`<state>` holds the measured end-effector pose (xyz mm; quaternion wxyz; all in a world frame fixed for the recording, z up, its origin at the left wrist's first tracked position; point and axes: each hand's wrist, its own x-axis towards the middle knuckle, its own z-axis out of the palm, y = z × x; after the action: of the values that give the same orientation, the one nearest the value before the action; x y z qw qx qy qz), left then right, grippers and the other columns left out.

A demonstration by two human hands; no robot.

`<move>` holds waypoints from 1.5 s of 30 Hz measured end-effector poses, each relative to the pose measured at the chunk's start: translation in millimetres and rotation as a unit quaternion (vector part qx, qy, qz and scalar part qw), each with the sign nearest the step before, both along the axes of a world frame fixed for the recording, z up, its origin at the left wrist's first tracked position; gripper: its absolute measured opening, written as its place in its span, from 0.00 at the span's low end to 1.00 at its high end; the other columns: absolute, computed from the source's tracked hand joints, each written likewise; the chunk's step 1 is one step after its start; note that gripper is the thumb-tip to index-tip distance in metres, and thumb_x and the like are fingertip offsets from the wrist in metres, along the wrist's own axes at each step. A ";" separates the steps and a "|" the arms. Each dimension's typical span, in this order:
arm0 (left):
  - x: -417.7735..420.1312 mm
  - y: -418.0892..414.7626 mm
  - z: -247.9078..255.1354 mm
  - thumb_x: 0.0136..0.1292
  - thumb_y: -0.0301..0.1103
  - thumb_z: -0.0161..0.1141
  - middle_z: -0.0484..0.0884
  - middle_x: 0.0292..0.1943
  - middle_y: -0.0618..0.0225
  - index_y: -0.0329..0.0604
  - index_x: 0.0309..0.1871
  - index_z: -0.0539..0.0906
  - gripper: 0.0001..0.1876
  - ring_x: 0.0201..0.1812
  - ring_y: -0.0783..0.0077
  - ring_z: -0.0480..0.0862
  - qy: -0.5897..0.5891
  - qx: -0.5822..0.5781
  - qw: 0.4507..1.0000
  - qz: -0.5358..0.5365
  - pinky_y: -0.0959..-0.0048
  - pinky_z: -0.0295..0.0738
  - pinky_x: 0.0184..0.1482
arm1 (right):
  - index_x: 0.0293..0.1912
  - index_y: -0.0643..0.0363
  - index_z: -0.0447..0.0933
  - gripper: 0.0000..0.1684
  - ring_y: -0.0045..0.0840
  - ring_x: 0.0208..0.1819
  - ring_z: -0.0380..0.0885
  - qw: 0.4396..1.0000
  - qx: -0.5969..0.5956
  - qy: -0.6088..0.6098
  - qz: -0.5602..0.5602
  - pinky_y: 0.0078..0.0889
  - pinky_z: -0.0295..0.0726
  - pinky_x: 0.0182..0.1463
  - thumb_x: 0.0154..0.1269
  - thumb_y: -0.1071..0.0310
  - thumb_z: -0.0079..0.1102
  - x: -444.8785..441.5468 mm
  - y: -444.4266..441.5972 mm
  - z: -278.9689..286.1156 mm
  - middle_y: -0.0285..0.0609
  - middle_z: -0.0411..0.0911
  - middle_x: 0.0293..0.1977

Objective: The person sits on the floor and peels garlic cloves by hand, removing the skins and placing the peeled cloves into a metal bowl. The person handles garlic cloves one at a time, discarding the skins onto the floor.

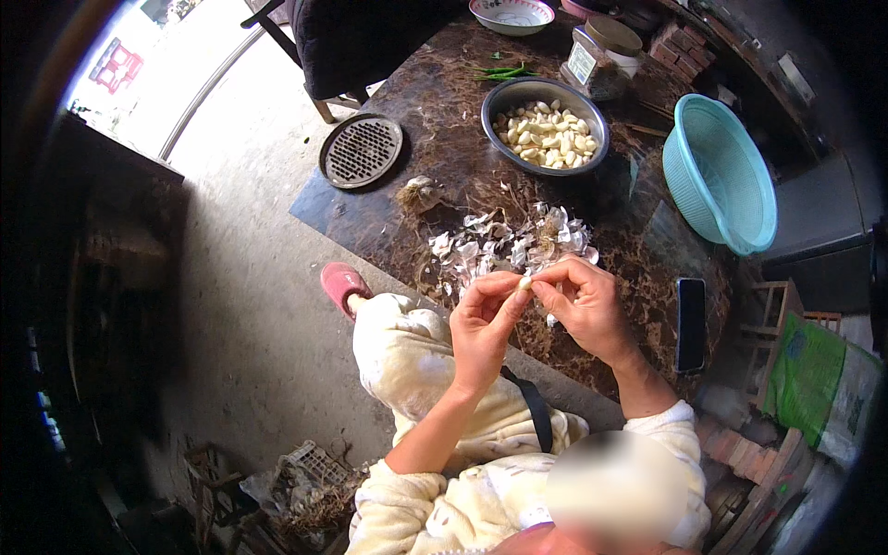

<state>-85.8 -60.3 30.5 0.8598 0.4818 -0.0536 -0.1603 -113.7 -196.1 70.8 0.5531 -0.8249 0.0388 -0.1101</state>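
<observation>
Between the fingertips of my left hand [489,319] and my right hand [583,305] is a small pale garlic clove [524,283], pinched from both sides. Both hands are over the near edge of a dark marbled table [444,139]. Just beyond them lies a loose heap of papery garlic skins [479,250]. Farther back, a metal bowl [491,139] holds many peeled cloves [548,139]. To the left of the skins rests a garlic bulb [419,195] with its roots on.
A round slotted metal tray [361,151] lies at the table's left edge. On the right are a turquoise plastic basket [728,173] and a phone [690,325]. Green chilies [503,72], a lidded jar [603,59] and a patterned enamel bowl [513,17] sit at the back.
</observation>
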 end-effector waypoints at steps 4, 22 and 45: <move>-2.9 -4.0 -7.9 0.54 0.14 0.57 0.75 0.41 0.61 0.33 0.40 0.76 0.10 0.39 0.78 0.76 -0.224 0.110 0.964 0.089 0.83 0.71 0.41 | 0.31 0.63 0.75 0.03 0.10 0.22 0.64 0.998 0.048 0.033 0.002 0.15 0.64 0.25 0.56 0.75 0.59 -2.3 0.2 1.6 0.32 0.71 0.23; -3.5 -9.6 10.4 0.60 0.27 0.57 0.78 0.38 0.64 0.34 0.42 0.75 0.09 0.40 0.77 0.78 0.110 -0.084 0.989 -0.046 0.77 0.73 0.46 | 0.34 0.62 0.67 0.04 0.12 0.30 0.71 0.978 0.206 0.032 -0.010 0.15 0.73 0.34 0.59 0.75 0.51 -1.2 -0.5 -17.7 0.34 0.71 0.28; 13.2 -0.5 -18.0 0.63 0.32 0.54 0.79 0.31 0.71 0.41 0.40 0.75 0.06 0.32 0.80 0.79 0.260 -0.210 0.934 -0.126 0.80 0.78 0.35 | 0.40 0.65 0.73 0.07 0.18 0.27 0.77 0.998 -0.045 0.020 0.033 0.21 0.74 0.30 0.63 0.75 0.47 3.3 -20.8 -21.3 0.41 0.76 0.25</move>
<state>-72.6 -60.8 12.5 0.8979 0.2215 0.0794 -0.3720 -110.4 -216.8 49.5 0.5179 -0.8519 0.0175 -0.0762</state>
